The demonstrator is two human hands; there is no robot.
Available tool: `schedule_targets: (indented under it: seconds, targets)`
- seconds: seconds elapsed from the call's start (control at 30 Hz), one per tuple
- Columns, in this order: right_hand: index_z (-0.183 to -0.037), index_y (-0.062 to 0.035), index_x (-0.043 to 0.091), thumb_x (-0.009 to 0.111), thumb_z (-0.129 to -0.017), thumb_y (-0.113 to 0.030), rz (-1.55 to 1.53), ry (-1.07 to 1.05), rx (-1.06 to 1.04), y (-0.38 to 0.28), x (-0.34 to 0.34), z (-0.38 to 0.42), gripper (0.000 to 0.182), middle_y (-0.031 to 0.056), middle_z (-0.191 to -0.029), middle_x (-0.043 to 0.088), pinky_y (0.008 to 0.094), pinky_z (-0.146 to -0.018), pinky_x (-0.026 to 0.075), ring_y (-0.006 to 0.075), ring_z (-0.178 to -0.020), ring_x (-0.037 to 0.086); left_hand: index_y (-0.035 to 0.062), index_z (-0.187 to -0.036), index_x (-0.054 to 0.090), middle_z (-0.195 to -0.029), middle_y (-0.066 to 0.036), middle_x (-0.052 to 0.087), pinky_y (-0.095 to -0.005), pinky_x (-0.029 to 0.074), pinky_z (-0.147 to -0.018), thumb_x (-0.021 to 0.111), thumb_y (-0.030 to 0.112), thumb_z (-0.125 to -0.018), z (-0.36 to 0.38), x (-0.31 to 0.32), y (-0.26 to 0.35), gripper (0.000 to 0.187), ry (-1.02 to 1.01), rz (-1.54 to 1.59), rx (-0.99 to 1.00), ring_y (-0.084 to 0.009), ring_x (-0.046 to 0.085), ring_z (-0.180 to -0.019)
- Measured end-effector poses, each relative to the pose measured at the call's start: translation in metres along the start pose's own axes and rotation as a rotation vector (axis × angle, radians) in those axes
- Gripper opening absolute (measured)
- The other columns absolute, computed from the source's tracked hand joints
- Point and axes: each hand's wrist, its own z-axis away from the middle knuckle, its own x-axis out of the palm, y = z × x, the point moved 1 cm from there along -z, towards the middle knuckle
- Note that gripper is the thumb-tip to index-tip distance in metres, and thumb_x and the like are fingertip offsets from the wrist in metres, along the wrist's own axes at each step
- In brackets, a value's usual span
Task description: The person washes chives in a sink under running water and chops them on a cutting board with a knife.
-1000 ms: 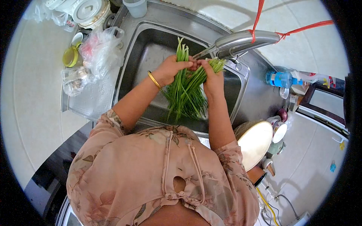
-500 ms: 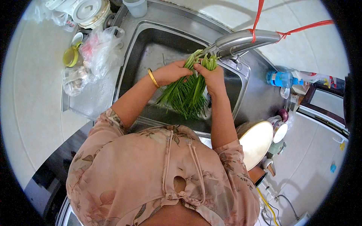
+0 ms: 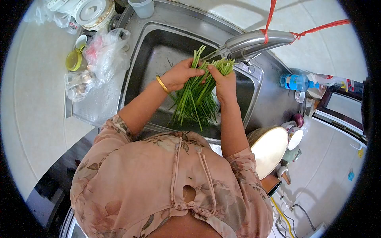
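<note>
A bunch of garlic chives (image 3: 195, 102) hangs over the stainless steel sink (image 3: 155, 52), its pale cut ends up near the faucet and its dark green leaves drooping toward me. My left hand (image 3: 181, 74), below a gold bangle (image 3: 162, 84), is closed around one part of the bunch. Beside it, my right hand (image 3: 226, 84) grips the other part, thumb across the stems. Both thumbs nearly meet at the stem ends. The faucet (image 3: 254, 41) reaches in just above the stems; whether water runs is hard to make out.
Plastic bags (image 3: 109, 51) and a yellow-green cup (image 3: 75, 59) lie left of the sink. A clear plastic tub (image 3: 142, 8) stands at its back corner. To the right are a blue-labelled bottle (image 3: 295, 82), a red onion (image 3: 297, 118) and a round pale board (image 3: 270, 152). Red ties hold the faucet.
The stems in my left hand have spread apart and now stick up higher. The leaf ends have swung slightly right and hang lower. Both hands still hold the bunch.
</note>
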Motion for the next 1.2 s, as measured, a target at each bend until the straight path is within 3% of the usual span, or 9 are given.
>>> schedule_targets:
  seconds: [0.4,0.77,1.07,1.2]
  targets:
    - [-0.089,-0.0014,0.06,0.066,-0.073,-0.01,-0.027,0.045,-0.009,0.018,-0.013,-0.005,0.02,0.0034,-0.081,0.061,0.0246,-0.066,0.042,0.0116,-0.072,0.054,0.0044,-0.096,0.055,-0.086,-0.005,0.061,-0.0278,0.049,-0.072,0.06,0.008,-0.078,-0.003,-0.003,-0.008,0.018,0.174,0.216,0.016,-0.0149,0.06,-0.078]
    - [-0.092,-0.0001,0.06,0.063,-0.075,-0.009,0.064,-0.139,0.075,0.01,-0.011,-0.003,0.02,0.0036,-0.084,0.061,0.0256,-0.068,0.043,0.012,-0.074,0.055,0.0045,-0.092,0.055,-0.085,-0.004,0.06,-0.0255,0.048,-0.068,0.064,0.005,-0.076,-0.007,-0.004,-0.016,0.018,0.209,0.024,0.139,-0.013,0.058,-0.075]
    - [-0.089,0.0007,0.059,0.06,-0.077,-0.008,-0.202,0.008,0.081,0.015,0.002,-0.001,0.015,0.0045,-0.085,0.061,0.0254,-0.065,0.044,0.0124,-0.072,0.055,0.0015,-0.089,0.053,-0.082,-0.006,0.059,-0.0256,0.048,-0.067,0.062,0.0,-0.075,-0.007,0.002,-0.004,0.016,0.298,-0.047,0.216,-0.0139,0.057,-0.073]
    - [-0.085,0.0005,0.059,0.058,-0.078,-0.009,-0.142,0.017,0.065,0.012,0.004,-0.004,0.012,0.0047,-0.081,0.061,0.0253,-0.063,0.044,0.0128,-0.069,0.055,0.0005,-0.088,0.05,-0.079,-0.007,0.059,-0.0268,0.048,-0.063,0.06,-0.001,-0.075,-0.008,0.007,0.001,0.016,0.351,0.07,0.247,-0.0161,0.058,-0.07]
